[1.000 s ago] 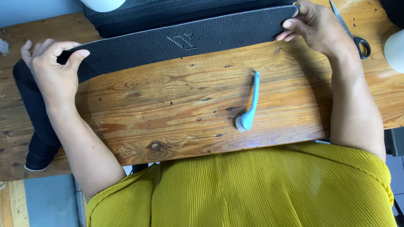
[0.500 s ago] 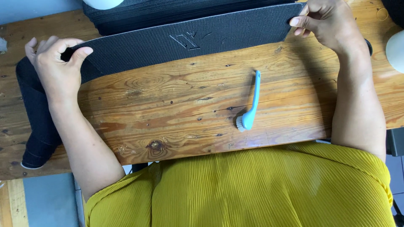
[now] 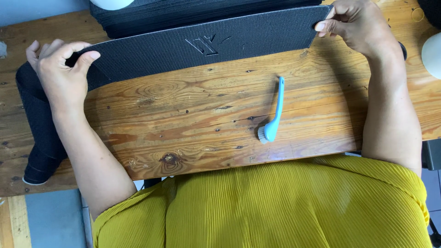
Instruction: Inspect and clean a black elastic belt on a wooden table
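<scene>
A long black textured sheet [image 3: 202, 46] with a small raised emblem lies across the far side of the wooden table [image 3: 183, 119]. My left hand [image 3: 59, 76] grips its left end, thumb over the top edge. My right hand [image 3: 356, 25] pinches its right corner between thumb and fingers. A light blue brush [image 3: 274, 112] with pale bristles lies on the wood between my arms, bristle end toward me, untouched.
A stack of similar black sheets [image 3: 193, 11] sits behind the held one. More black material [image 3: 39, 133] hangs off the table's left side. White rounded objects sit at the far top [image 3: 110, 3] and at the right edge [image 3: 432, 55].
The sheet has shifted away from me and to the left. My right hand moved up and left with its corner; my left hand barely moved.
</scene>
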